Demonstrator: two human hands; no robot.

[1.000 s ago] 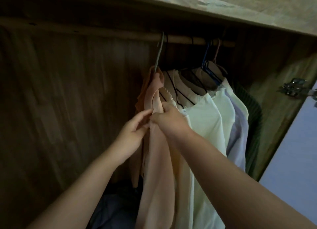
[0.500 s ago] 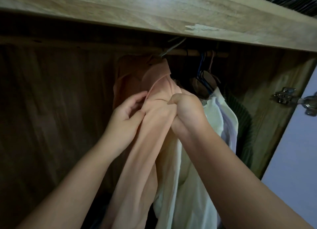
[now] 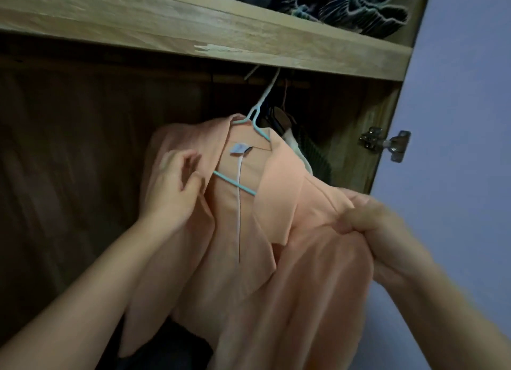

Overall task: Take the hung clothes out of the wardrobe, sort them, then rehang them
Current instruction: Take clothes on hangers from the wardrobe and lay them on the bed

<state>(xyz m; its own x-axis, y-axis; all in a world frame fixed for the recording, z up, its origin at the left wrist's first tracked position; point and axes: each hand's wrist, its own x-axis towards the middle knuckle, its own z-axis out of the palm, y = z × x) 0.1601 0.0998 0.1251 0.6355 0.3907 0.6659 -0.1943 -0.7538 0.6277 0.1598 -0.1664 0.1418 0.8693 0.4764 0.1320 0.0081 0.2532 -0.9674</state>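
Two hands: both on the shirt (image 3: pixel 276 231), in front of the open wardrobe (image 3: pixel 69 162).
Left hand (image 3: pixel 172 188): pinches the left collar edge.
Right hand (image 3: pixel 370 231): clenched on the right shoulder cloth.
Shirt: on a hanger (image 3: pixel 257 115) whose hook reaches up under the shelf (image 3: pixel 193 29); collar up, body trailing down toward the camera.
Edges: shelf lip just above the hook; hinge (image 3: pixel 387 144) and side panel at right.
Room: dark open space left of the shirt; other clothes (image 3: pixel 312 153) crowd behind it at right.

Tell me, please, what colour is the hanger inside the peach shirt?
Light turquoise, seen in the head view: the hanger shows through the open collar of the shirt.
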